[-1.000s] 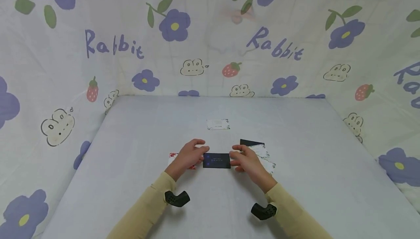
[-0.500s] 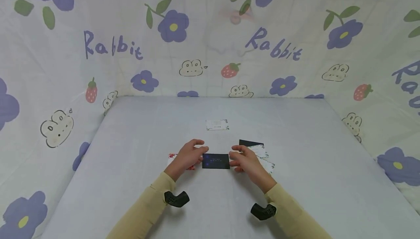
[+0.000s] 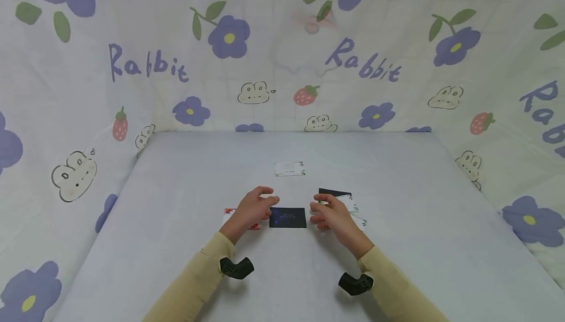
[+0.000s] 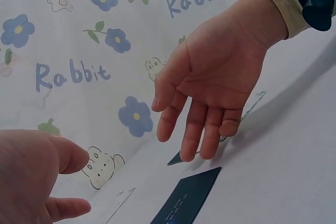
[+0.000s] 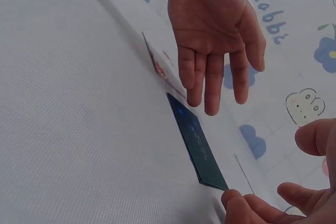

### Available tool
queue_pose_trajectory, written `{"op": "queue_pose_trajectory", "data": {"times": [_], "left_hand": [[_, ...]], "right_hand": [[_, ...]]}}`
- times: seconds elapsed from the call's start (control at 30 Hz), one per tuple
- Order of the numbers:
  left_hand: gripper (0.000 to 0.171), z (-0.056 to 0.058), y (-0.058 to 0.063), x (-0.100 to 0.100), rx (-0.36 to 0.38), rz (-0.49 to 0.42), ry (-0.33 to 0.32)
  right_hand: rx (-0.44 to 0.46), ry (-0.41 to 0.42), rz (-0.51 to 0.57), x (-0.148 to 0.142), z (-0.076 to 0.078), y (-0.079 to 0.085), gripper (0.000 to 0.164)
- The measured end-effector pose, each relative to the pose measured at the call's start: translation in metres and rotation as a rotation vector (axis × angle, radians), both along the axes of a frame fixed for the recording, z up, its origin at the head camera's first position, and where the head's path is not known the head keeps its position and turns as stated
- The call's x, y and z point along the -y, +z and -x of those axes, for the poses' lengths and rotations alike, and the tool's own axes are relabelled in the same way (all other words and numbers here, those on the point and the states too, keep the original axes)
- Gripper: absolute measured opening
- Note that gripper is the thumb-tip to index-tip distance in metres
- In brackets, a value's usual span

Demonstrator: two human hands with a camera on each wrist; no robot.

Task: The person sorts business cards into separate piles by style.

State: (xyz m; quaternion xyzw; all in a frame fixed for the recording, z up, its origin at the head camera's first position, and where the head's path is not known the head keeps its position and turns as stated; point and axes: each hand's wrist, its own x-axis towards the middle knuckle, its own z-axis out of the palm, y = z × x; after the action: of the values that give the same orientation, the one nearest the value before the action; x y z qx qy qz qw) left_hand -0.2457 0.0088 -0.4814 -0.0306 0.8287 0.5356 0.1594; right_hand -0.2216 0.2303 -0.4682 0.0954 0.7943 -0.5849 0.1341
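Note:
A dark blue card (image 3: 288, 218) with small pale print lies flat on the table between the two hands. My left hand (image 3: 251, 210) is at the card's left edge, fingers loosely bent; whether they touch it I cannot tell. It partly covers a white card with red flowers (image 3: 228, 212). A narrow gap shows between the blue card and my right hand (image 3: 333, 214), whose fingers are relaxed and hold nothing. Behind that hand, a black card (image 3: 328, 192) and white cards with green leaves (image 3: 353, 206) overlap, partly hidden. Both palms face inward in the wrist views.
Farther back lies a single white card with leafy corners (image 3: 289, 169). The pale table (image 3: 185, 174) meets a hanging cloth (image 3: 282, 67) printed with flowers and rabbits at the back and sides. A black device (image 3: 237, 268) is worn on each wrist.
My right hand has drawn slightly rightward, away from the blue card, widening the gap. The left hand and the cards hold their places; the whole view has shifted a little.

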Motion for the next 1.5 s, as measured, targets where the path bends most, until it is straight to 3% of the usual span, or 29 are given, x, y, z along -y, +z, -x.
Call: {"op": "queue_pose_trajectory", "data": {"times": [0.37,0.7,0.97,1.1,1.5], "left_hand": [[0.048,0.004,0.003,-0.019,-0.015,-0.016,-0.04],[0.049,0.01,0.002,-0.038,-0.019,-0.06,-0.08],[0.052,0.014,0.003,-0.057,-0.009,-0.081,-0.128],[0.05,0.018,0.003,-0.066,-0.034,-0.073,-0.146],[0.049,0.03,0.001,-0.101,-0.007,-0.04,-0.154]], "right_hand": [[-0.001,-0.024,-0.01,-0.017,-0.001,0.001,0.047],[-0.044,-0.125,0.013,-0.041,0.003,-0.004,0.045],[-0.027,-0.166,0.062,-0.058,-0.002,-0.013,0.048],[-0.036,-0.197,0.072,-0.068,-0.004,-0.013,0.047],[-0.022,-0.275,0.046,-0.107,0.002,-0.01,0.05]]}}
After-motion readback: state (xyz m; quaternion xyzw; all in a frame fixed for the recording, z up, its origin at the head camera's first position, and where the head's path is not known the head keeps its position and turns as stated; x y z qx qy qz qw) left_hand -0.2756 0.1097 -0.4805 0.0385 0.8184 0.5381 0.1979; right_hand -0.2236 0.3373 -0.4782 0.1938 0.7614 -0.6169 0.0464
